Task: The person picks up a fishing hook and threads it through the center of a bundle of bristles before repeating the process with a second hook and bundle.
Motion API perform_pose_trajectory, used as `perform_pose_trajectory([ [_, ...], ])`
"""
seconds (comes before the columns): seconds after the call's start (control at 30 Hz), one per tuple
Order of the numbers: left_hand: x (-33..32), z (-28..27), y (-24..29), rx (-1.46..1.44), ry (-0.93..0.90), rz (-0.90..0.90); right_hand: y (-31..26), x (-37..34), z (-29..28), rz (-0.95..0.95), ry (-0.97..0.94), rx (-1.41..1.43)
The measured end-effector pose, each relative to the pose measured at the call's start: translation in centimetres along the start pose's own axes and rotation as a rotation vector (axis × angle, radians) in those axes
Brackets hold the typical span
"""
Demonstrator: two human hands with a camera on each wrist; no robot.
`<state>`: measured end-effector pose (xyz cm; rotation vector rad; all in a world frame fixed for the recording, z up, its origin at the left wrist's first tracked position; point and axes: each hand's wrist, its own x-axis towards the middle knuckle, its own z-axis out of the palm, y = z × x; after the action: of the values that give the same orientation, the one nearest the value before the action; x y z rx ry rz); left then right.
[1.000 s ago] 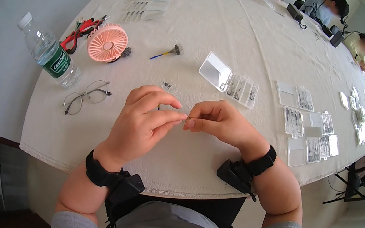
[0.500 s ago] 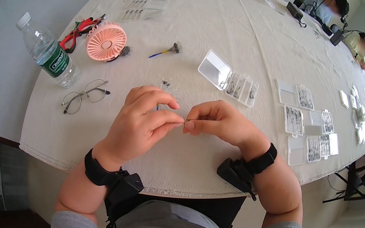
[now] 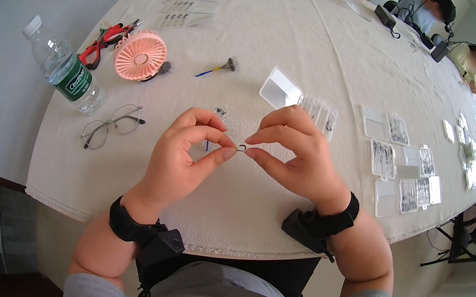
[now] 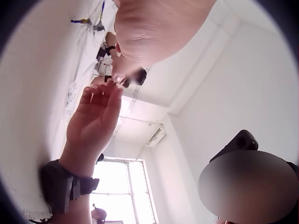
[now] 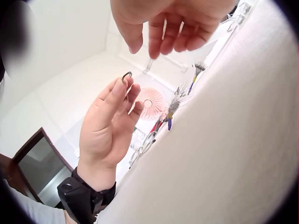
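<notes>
My left hand [image 3: 185, 146] pinches a small dark curved hook [image 5: 126, 74], like a fish hook, between thumb and index finger; its bend sticks out past the fingertips. A thin line hangs below it in the right wrist view. Facing it, my right hand [image 3: 303, 153] holds nothing; in the right wrist view its thumb and fingers stand apart above the hook. Behind the left hand on the cloth lies a bundle of fine wires [image 5: 175, 100] with a blue and yellow end. A similar bundle [image 3: 229, 64] lies farther off.
An open clear compartment box [image 3: 282, 90] sits behind the right hand, and several more clear boxes [image 3: 382, 157] lie to the right. On the left are eyeglasses [image 3: 113, 124], a pink fan [image 3: 140, 56], red pliers [image 3: 105, 38] and a water bottle [image 3: 68, 73]. People sit across the table.
Earlier both hands' fingertips met around the tiny piece. Now the right fingers have spread and drawn back slightly, and the hook's bend shows between the hands.
</notes>
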<state>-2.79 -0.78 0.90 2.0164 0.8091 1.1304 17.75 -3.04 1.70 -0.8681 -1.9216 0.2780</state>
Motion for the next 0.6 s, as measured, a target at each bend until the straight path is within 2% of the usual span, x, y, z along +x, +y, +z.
perform_pose_trajectory([
  [0.33,-0.6,0.4,0.9,-0.303,0.011,-0.098,-1.0,0.3,0.0,-0.275,0.078,-0.161],
  [0.43,-0.8,0.1,0.6,-0.385,-0.044,-0.198,-1.0,0.3,0.0,-0.273,0.07,-0.165],
  [0.53,-0.9,0.3,1.1,-0.639,-0.042,-0.339,-0.9,0.2,0.0,-0.254,0.042,-0.137],
  [0.6,-0.9,0.2,1.2,-0.649,-0.072,-0.39,-1.0,0.2,0.0,-0.165,0.012,-0.051],
])
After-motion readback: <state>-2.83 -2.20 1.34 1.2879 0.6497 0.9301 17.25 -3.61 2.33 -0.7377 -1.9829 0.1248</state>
